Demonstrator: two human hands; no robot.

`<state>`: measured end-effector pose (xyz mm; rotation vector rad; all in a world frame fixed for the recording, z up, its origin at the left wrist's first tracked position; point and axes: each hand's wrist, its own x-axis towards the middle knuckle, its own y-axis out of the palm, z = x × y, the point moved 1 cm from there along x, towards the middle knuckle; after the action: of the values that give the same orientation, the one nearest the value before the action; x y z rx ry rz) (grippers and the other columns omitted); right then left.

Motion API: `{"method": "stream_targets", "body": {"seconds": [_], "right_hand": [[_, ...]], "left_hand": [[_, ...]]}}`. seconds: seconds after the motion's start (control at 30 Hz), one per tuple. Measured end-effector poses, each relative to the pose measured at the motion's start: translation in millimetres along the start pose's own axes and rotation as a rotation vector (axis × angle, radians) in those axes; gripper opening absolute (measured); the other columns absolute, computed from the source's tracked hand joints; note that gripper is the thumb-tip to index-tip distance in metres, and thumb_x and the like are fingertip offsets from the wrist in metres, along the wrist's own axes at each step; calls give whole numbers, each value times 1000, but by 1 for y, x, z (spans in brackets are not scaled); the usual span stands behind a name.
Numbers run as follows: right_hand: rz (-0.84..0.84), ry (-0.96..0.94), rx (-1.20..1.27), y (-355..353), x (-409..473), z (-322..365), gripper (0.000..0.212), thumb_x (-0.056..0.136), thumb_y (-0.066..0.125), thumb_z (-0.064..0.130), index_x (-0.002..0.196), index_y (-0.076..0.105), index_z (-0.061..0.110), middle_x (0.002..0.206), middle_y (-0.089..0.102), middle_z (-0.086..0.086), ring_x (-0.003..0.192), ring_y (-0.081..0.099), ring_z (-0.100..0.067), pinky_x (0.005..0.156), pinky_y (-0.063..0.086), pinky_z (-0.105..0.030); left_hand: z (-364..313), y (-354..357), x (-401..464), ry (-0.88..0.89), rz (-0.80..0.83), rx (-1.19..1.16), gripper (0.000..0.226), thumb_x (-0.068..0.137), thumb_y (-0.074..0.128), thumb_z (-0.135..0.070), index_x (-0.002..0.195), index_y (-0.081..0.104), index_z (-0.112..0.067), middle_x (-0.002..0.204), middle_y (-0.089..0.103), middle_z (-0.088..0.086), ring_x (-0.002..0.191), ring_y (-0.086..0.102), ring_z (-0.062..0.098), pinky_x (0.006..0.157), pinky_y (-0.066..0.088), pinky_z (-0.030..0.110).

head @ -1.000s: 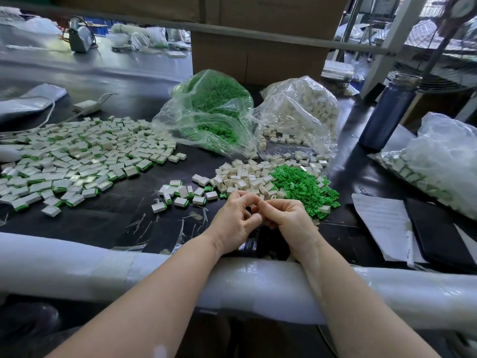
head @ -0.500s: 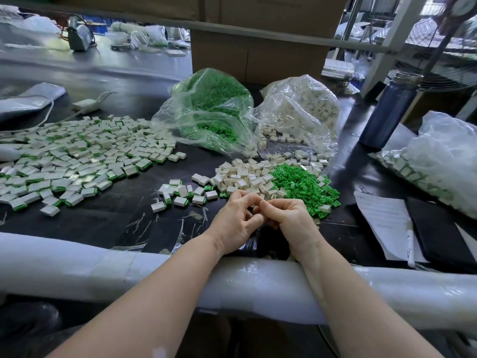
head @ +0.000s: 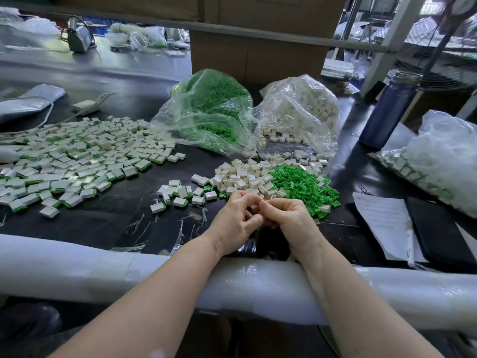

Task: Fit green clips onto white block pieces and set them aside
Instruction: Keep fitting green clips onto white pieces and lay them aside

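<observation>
- Together: left hand (head: 233, 223) and right hand (head: 289, 218), fingers curled, tips meeting; pinched piece hidden, cannot tell.
- Just beyond on desk (head: 116, 218): white blocks (head: 245, 177), green clips (head: 302, 186).
- Far left: finished pieces (head: 77, 161).

Daylight enters from 1 o'clock, leaving the dark desk (head: 124, 218) dim yet glossy. Glare streaks the foam edge roll (head: 258, 277) at 6 o'clock. Wide-angle distortion bends the edges; the background is soft.

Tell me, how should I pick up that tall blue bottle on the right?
Wrap your grip around the middle of the blue bottle, coming from its near side. It stands upright with a round, straight body, and that side looks open, while a plastic bag crowds its right.
</observation>
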<state>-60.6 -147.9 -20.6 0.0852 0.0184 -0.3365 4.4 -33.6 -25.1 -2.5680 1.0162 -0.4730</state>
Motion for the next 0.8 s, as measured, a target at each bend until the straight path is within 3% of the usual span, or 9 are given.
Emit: {"method": "stream_targets", "body": {"seconds": [0.2,0.33,0.47,0.53,0.63,0.8], "right_hand": [[-24,-16,5,1,-1,1,19,87,60,7,70,68,1,48,61,0,42,54,-4,43,41,-12],[-30,-66,-15,4,-1,1,20,89,59,14,78,69,-1,51,61,3,47,55,-3,47,44,-13],[-136,-95,-29,3,1,0,19,92,55,18,84,70,9,62,68,3,58,64,-7,51,50,-16],[-186,-123,-77,0,2,-1,12,90,59,9,86,70,12,69,69,3,64,65,-6,54,53,-18],[-198,-200,-190,-2,1,-1,17,84,64,2,79,70,17,77,70,-2,74,66,-13,65,56,-25],[-222,-268,-322,-1,1,1,17,77,71,1,71,67,16,72,66,2,65,59,-5,64,47,-14]], "left_hand": [[-1,0,-1,1,11,13,29,87,56,-7,80,52,-34,104,41,-1,66,48,8,75,46,23],[1,-1,0,-12,-17,-57,13,89,58,-12,92,58,-25,109,43,4,78,57,25,83,52,35],[4,-3,2,-30,-103,-72,12,89,60,-19,87,56,-30,107,49,7,77,56,21,71,51,29],[6,-3,2,-60,-110,-95,15,90,59,-18,85,55,-31,97,58,8,75,58,23,66,52,30],[6,-2,1,-85,-90,-149,17,90,58,-15,83,57,-31,78,61,-1,66,55,11,58,49,21],[6,-1,2,-82,-81,-163,13,90,59,-12,85,59,-24,75,60,2,61,51,10,55,47,20]]}}
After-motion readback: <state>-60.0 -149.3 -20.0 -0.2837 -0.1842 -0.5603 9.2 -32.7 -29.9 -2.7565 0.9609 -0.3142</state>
